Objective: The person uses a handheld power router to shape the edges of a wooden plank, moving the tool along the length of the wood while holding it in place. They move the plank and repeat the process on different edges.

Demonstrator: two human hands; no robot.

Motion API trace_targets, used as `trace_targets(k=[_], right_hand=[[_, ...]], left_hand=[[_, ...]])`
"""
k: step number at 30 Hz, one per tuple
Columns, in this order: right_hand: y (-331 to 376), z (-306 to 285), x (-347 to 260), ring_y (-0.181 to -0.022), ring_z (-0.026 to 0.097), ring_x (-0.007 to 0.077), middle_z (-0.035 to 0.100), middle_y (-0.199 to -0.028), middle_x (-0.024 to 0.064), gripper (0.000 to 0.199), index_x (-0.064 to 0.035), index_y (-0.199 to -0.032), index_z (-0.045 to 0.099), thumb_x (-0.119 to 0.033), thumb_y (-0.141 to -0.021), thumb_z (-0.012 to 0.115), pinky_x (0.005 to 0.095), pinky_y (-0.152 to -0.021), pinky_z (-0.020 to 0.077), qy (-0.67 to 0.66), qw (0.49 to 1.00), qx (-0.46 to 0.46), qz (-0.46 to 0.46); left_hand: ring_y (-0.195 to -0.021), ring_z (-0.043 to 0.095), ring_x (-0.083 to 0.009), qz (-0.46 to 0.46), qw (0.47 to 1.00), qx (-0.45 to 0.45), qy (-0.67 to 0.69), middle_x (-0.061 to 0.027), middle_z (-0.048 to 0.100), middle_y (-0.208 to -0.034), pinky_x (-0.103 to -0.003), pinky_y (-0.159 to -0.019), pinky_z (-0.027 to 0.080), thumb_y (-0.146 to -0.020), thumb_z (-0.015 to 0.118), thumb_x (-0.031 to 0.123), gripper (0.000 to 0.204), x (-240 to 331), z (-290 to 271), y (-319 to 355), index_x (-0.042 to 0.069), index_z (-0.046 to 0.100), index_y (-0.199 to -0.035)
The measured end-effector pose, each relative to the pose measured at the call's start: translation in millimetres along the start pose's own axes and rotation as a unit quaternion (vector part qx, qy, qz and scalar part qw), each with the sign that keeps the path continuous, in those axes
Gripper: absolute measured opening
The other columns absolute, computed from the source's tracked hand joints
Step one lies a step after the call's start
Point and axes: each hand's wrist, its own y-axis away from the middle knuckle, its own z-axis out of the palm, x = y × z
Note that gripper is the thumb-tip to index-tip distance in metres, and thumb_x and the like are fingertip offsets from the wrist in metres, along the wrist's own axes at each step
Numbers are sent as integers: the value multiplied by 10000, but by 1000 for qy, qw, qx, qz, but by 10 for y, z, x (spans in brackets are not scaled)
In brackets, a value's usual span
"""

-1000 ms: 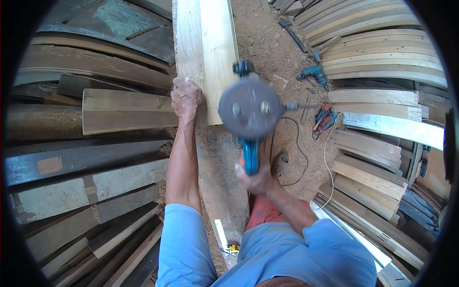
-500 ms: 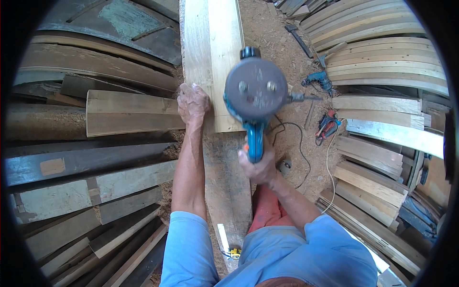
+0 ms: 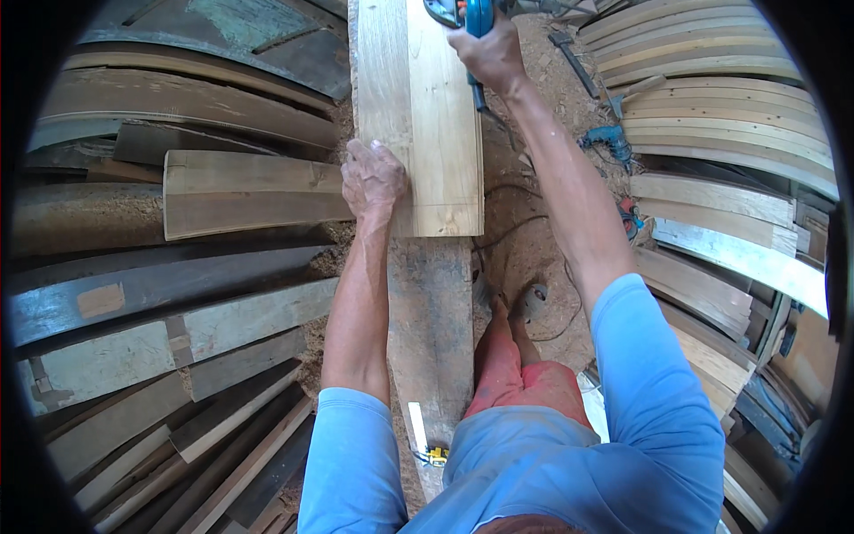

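Note:
A pale wooden board (image 3: 445, 133), with a greyer strip along its left side, lies lengthwise on a long, dark, worn plank (image 3: 431, 311). My left hand (image 3: 374, 178) is closed on the board's left edge, its fingers curled and partly hidden. At the far end of the view, my right hand (image 3: 492, 52) is wrapped around the handle of a blue corded power tool (image 3: 479, 16). The upper edge of the picture cuts off most of the tool, which is over the board's right part; whether it touches the wood I cannot tell.
Stacked timber (image 3: 703, 120) lines the right side, and more boards (image 3: 258, 191) lie at left. On the sawdust-covered floor are a hammer (image 3: 574, 64), a blue drill (image 3: 609, 142) and a red power tool (image 3: 630, 218). A yellow tape measure (image 3: 436, 456) lies near me.
My right hand has carried the power tool forward, away from me, from above the board's near end to the picture's upper edge. My left hand still grips the board's left edge.

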Motion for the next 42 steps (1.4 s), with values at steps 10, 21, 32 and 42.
trace_targets(k=[10, 21, 32, 42], right_hand=[[1035, -238, -431, -828, 705, 243, 705, -936, 126, 403, -21, -1183, 629, -117, -802, 717, 394, -785, 583, 6, 992, -58, 114], [3763, -836, -1769, -647, 601, 159, 592, -763, 23, 284, -50, -1067, 578, -84, -845, 752, 352, -623, 501, -63, 960, -100, 255], [3591, -747, -1659, -719, 624, 163, 612, -842, 54, 306, -13, -1086, 571, -70, -843, 748, 325, -710, 533, -27, 967, -90, 236], [2482, -497, -1274, -804, 619, 120, 629, -903, 44, 380, 13, -1181, 604, -99, -851, 756, 299, -752, 525, -16, 966, -50, 253]], left_hand=[[-1033, 661, -519, -2, 1000, -8, 10, -335, 681, -1081, -594, -885, 522, -1047, 458, 372, 410, -18, 6, -156, -19, 481, -1166], [-1070, 651, -517, -14, 1000, -22, 8, -345, 675, -1111, -590, -916, 518, -1043, 454, 393, 433, 21, -17, -137, -16, 477, -1184], [-1149, 547, -428, 106, 980, 134, -99, -239, 595, -1236, -574, -964, 416, -972, 585, 334, 456, 5, 167, -224, 12, 536, -1291], [-1096, 597, -414, 63, 987, 134, -59, -246, 617, -1170, -555, -912, 485, -985, 583, 314, 491, 287, 213, -536, -4, 514, -1352]])
